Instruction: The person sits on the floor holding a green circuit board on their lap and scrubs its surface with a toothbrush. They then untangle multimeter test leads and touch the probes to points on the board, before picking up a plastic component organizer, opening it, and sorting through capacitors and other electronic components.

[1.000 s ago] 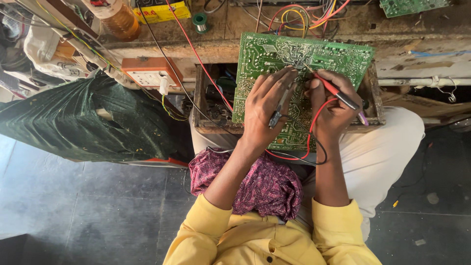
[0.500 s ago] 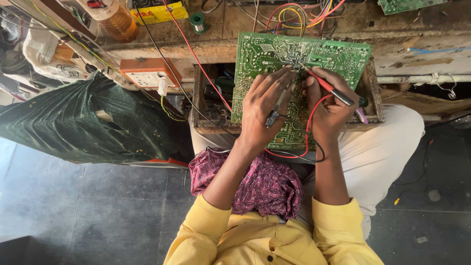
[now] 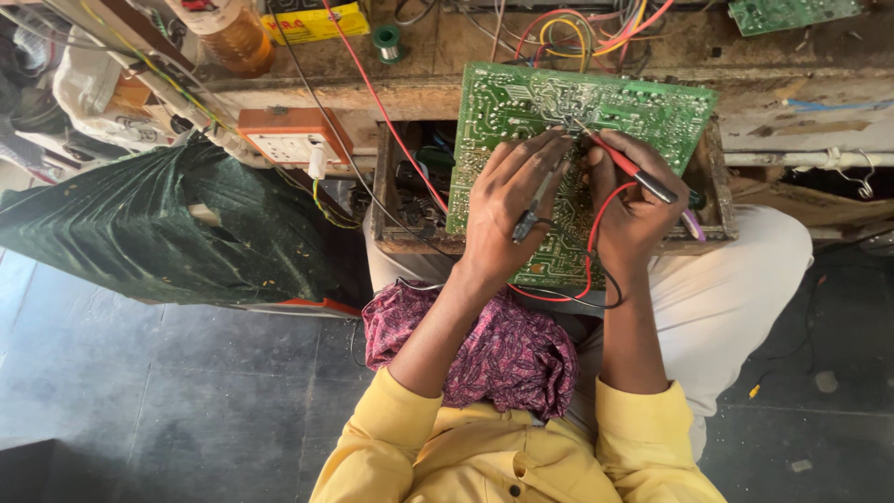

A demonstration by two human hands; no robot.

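Since a moment ago hardly anything has shifted: both probes stay tipped at the same upper-middle spot of the green circuit board (image 3: 521, 112), which leans over the open wooden box (image 3: 389, 200) against the workbench edge (image 3: 307, 93). My left hand (image 3: 507, 210) is curled around the black probe (image 3: 535, 200), my right hand (image 3: 633, 210) pinches the red probe (image 3: 633, 168). Bare board remains toward its right edge, and the dark floor (image 3: 168, 391) lies open at my left.
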